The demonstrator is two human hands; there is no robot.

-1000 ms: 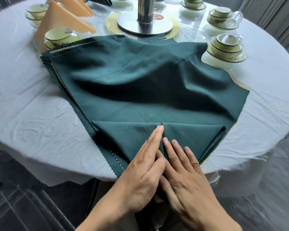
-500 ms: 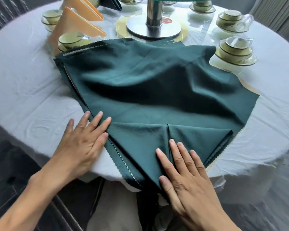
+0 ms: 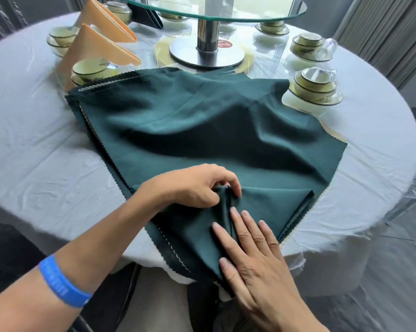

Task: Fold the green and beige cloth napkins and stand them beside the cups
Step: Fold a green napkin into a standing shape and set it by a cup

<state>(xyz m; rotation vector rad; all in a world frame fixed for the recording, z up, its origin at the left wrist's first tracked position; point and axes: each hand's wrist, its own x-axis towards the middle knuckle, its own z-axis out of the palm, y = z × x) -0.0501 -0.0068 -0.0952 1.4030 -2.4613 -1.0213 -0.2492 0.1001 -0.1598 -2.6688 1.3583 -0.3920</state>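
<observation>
- Left hand point(image 3: 197, 185) pinches a fold of the green napkin point(image 3: 202, 130).
- Right hand point(image 3: 254, 255) presses it flat, fingers straight.
- Red sticker point(image 3: 225, 45) bears white marks, possibly "ZL".
- Blue wristband point(image 3: 60, 283) lettering unreadable.

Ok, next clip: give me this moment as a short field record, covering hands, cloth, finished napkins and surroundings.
left hand: pinches a fold of the green napkin near its centre seam
right hand: fingers straight, pressing the folded flap flat
green napkin: top of a stack, mostly spread out, near corner folded
finished napkins: two beige napkins standing beside cups at far left
surroundings: white tablecloth, glass turntable
</observation>
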